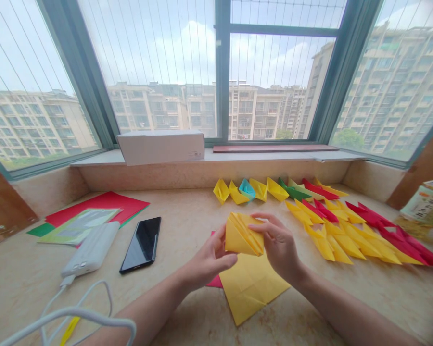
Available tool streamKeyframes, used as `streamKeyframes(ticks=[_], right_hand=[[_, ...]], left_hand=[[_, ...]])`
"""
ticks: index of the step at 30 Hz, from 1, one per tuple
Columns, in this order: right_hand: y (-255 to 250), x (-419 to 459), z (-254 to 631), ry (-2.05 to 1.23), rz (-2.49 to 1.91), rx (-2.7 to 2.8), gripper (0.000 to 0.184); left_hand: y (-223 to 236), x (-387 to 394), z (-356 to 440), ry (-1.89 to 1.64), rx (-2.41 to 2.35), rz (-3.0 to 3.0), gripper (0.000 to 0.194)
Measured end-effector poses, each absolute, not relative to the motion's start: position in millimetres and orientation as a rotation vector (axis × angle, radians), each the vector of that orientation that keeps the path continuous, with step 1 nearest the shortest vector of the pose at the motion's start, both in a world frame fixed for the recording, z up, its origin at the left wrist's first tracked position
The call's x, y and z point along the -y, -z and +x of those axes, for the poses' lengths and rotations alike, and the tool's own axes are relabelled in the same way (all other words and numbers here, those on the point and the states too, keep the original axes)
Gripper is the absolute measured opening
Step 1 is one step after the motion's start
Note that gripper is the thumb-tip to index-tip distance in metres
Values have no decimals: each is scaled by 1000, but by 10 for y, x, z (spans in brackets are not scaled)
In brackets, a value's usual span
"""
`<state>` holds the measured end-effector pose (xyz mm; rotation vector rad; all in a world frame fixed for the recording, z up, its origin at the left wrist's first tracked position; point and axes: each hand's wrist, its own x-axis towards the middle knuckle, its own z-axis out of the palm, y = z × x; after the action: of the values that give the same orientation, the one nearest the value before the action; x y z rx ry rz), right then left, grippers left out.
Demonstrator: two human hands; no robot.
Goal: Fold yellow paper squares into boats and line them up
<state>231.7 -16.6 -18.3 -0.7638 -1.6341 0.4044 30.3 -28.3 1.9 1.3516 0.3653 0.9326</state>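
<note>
A folded yellow paper piece [242,234] is held up above the table between both hands. My left hand [210,259] pinches its lower left edge. My right hand [279,245] grips its right side, fingers curled over the top folds. Under the hands lies a creased yellow paper sheet [250,286] on top of a red sheet [214,281], flat on the marble table [187,211].
Several folded paper boats in yellow, red, green and blue [332,221] lie in rows at the right. A black phone [142,244], a white power bank [91,250] with cable, and coloured paper sheets [94,211] sit left. A white box [161,146] rests on the sill; a bottle [427,204] far right.
</note>
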Motion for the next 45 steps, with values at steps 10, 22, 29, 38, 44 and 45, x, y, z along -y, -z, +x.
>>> streamKeyframes(ticks=[10,22,29,38,44,45], right_hand=[[151,163,2309,-347,-654,1988,48],[35,235,2360,-472,-815,2058,52],[54,186,2275,-385,-839,1994,24],[-47,199,2239,-608,-993,1607,32],[-39,133,2283,-702,-945,1395,38],[-35,129,2285,-697,-938,1370,38]], left_hand=[[-11,271,394,-1110,-714,1309,44],[7,241,318,-1058,-839,1750,20],[6,326,396,-995,-828,1831,23],[-49,369,386,-1075,-897,1621,30],[21,326,376,-1132,-668,1387,40],[27,324,384,-1131,-630,1347,43]])
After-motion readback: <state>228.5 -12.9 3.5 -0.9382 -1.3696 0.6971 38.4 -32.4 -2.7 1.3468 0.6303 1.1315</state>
